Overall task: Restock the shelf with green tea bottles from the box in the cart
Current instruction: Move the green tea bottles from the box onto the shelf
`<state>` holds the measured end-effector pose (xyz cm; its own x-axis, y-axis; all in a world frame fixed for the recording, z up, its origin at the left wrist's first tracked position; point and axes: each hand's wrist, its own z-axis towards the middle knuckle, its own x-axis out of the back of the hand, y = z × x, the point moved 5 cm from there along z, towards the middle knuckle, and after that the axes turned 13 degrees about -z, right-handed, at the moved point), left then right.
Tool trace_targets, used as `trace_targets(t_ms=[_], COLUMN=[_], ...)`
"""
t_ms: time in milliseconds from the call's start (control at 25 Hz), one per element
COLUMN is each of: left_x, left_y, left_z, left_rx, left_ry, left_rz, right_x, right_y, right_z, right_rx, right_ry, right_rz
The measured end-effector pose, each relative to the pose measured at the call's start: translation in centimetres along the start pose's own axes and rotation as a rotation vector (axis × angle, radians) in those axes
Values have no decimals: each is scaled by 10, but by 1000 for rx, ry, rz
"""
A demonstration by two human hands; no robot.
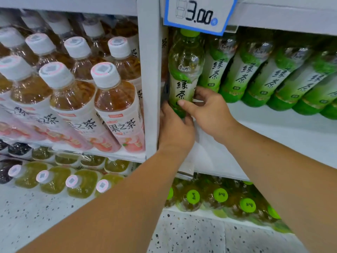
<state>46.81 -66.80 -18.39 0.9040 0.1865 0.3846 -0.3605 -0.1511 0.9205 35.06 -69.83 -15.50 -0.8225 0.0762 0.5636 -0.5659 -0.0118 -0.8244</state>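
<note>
Green tea bottle [184, 70] stands upright at the far left end of the shelf [273, 132], its left side close against the grey upright post [149, 79] and its lime cap just under the blue-edged price tag [198, 13] reading 3.00. Both hands are on its lower half. The left hand [175, 130] comes up from below and cups the base from the left, fingers curled round the bottom so that the foot of the bottle is hidden; whether it rests on the shelf board cannot be told. The right hand [209, 110] grips from the right, thumb laid across the front of the label and the other fingers bent round the right side. Just beside it to the right runs a row of green tea bottles [255, 75] with the same label, set back on the shelf with bare white board in front of them. Left of the post, peach tea bottles [113, 103] with white caps fill the neighbouring bay. On the level below sit green-capped bottles [220, 196] under the green tea and yellow-green drinks [82, 185] under the peach tea. Speckled floor [182, 234] shows at the bottom.
</note>
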Motion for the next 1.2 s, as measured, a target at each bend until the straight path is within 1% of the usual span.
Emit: trace_targets(t_ms=[80,160,280,400,480,600,760,960,1080,1200], left_x=[0,4,14,27,36,54,86,126,137,142], left_y=[4,8,17,27,30,43,70,118,142,168], left_z=[-3,-10,-31,-62,-84,-118,-162,-223,-253,-287], left_rx=[31,45,54,131,196,282,359,317,283,245], left_ry=[-42,-77,-179,-289,-341,-461,-543,-664,-728,-783], left_rz=[-12,-2,-25,-72,-119,-162,-175,-163,-148,-145], right_x=[2,9,20,39,48,59,86,125,141,166], right_y=[0,2,12,24,22,10,-18,-72,-89,-103], right_z=[-3,-11,-40,-79,-110,-157,-222,-311,-354,-397], right_rx=[-52,-143,-332,-456,-515,-570,-655,-729,-771,-797], right_ry=[-19,-44,-61,-29,-28,-63,-80,-55,-62,-20], right_rz=[-46,-77,-9,94,138,114,103,124,127,144])
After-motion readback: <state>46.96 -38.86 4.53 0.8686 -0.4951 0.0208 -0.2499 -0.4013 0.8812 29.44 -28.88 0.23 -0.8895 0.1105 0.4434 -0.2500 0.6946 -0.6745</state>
